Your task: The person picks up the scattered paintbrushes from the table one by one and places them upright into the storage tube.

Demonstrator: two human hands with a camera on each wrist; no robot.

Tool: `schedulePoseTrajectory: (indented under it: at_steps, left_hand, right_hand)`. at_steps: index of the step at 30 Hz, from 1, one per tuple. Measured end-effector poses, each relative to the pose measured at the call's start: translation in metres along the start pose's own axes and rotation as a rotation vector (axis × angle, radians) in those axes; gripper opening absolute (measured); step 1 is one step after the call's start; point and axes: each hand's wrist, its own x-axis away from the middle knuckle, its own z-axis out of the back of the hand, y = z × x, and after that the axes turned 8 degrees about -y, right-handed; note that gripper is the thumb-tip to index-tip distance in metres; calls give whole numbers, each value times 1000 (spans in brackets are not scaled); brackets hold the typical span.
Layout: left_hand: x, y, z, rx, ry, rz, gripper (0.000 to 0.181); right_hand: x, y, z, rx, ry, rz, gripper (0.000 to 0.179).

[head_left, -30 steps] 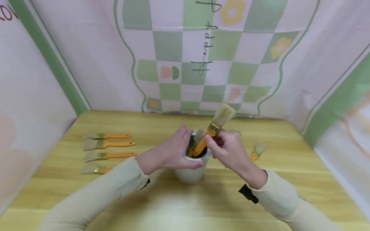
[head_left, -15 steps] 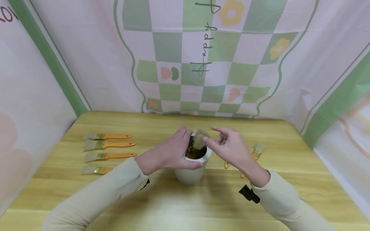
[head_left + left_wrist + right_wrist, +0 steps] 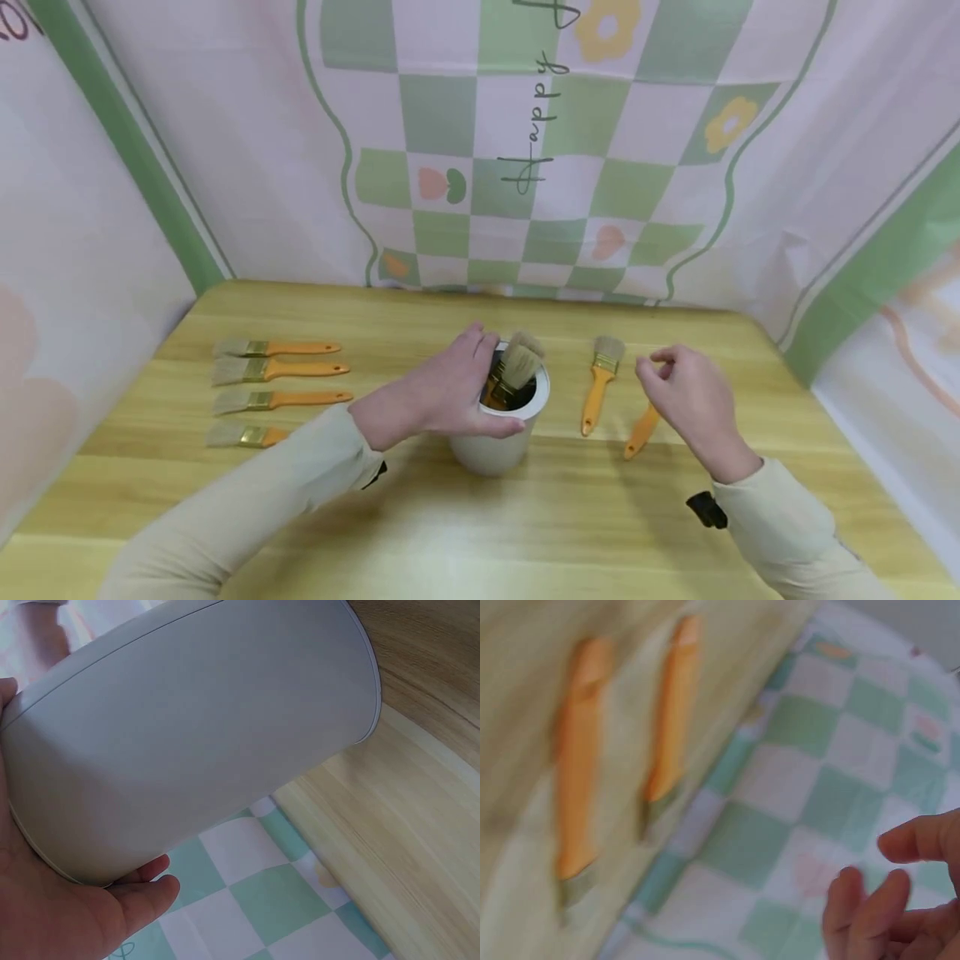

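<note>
My left hand grips the rim of a white canister standing mid-table. In the left wrist view, thumb and fingers bend around its top end. Bristle ends of paintbrushes stick up out of the canister; their orange handles are mostly hidden inside. To the right, my right hand hovers with nothing in it, fingers loosely bent. Below it lies a paintbrush, its bristle end covered by the hand. Another paintbrush lies between that one and the canister. The right wrist view has both orange handles, blurred.
Several more paintbrushes lie in a row at the left of the wooden table, bristles pointing left. My left forearm overlaps the nearest one. Behind the table hangs a green checked cloth, with printed cloth along both sides too.
My right hand lowered a paintbrush handle-down into the canister, let go, then moved right over the loose paintbrushes. The left hand kept its grip on the canister.
</note>
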Motion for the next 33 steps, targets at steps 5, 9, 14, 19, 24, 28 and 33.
schedulePoseTrajectory:
  at_steps: [5,9,14,19,24,28,33]
  left_hand:
    - [-1,-2,0,-12,-5,-5,106]
    - [-2,-2,0,-8,-7,-10,106]
    - [-2,-2,0,-5,-19,0,107]
    - [-2,-2,0,1,-6,-2,106]
    - [2,0,-2,18,-12,11,108]
    - [7,1,-5,50,-35,44,109]
    - [1,1,-3,26,-10,16,107]
  right_hand:
    - [-3,33,-8,169,-116,-68,45]
    - [-5,54,-15,300,-317,-205,50]
    - [-10,69,-22,282,-497,-352,50]
    - [-15,76,-26,244,-534,-357,56]
    - [-17,77,-35,257,-489,-307,39]
    - [-20,70,-43,267,-475,-273,24]
    - [-22,64,-41,285,-477,-315,27]
